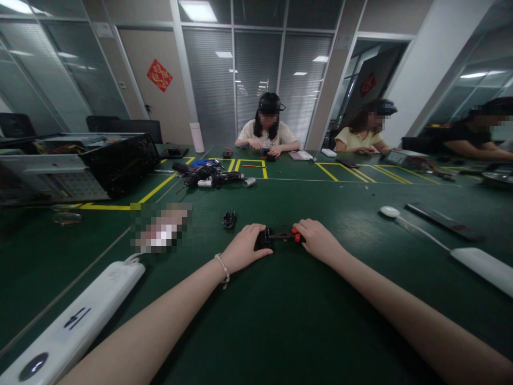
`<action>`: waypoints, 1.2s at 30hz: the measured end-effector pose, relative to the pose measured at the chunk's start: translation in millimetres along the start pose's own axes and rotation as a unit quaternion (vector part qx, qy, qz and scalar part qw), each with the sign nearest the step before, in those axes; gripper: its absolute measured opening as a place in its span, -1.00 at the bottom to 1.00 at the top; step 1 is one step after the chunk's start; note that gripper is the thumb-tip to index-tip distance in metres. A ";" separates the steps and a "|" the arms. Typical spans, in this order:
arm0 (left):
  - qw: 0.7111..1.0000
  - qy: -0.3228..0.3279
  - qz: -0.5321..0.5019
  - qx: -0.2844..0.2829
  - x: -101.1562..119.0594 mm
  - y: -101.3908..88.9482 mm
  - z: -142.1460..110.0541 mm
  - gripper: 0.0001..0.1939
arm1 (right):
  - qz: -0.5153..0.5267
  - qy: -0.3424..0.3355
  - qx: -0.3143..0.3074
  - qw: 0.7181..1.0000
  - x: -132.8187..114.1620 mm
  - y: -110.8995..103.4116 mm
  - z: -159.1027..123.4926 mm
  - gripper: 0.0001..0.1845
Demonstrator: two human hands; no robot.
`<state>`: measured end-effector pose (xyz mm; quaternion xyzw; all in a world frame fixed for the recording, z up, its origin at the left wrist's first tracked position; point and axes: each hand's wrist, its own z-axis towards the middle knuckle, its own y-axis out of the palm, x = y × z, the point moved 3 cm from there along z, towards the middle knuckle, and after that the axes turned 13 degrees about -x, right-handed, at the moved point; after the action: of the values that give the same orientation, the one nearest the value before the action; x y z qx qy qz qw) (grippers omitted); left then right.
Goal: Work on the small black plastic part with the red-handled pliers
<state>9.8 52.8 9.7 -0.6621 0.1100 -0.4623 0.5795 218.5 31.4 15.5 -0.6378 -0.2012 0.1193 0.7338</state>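
My left hand (243, 247) is closed on a small black part (264, 239) that rests on the green table (280, 321). My right hand (316, 239) is closed round the red-handled end of a thin tool (285, 235), whose dark tip reaches the black part. A bead bracelet sits on my left wrist. Another small black piece (228, 218) lies just beyond my left hand.
A white power strip (76, 321) lies at the near left. An open black computer case (76, 163) stands at far left. Tools and cables (212, 175) lie beyond. A white cabled device (481, 264) is at right. Three people sit at the far side.
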 end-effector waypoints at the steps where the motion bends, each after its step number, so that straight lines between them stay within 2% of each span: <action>1: 1.000 0.002 0.001 0.000 -0.2 0.3 0.1 -0.43 | 0.000 0.000 0.001 1.000 0.2 0.4 0.1 -0.61; 36: 1.000 0.007 0.009 0.003 -0.9 1.1 0.9 -0.45 | -0.006 -0.002 0.001 1.000 -0.7 0.2 0.2 -0.61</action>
<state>10.4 53.6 8.4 -0.6559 0.1192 -0.4620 0.5849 217.7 31.3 15.2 -0.6353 -0.2067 0.1163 0.7349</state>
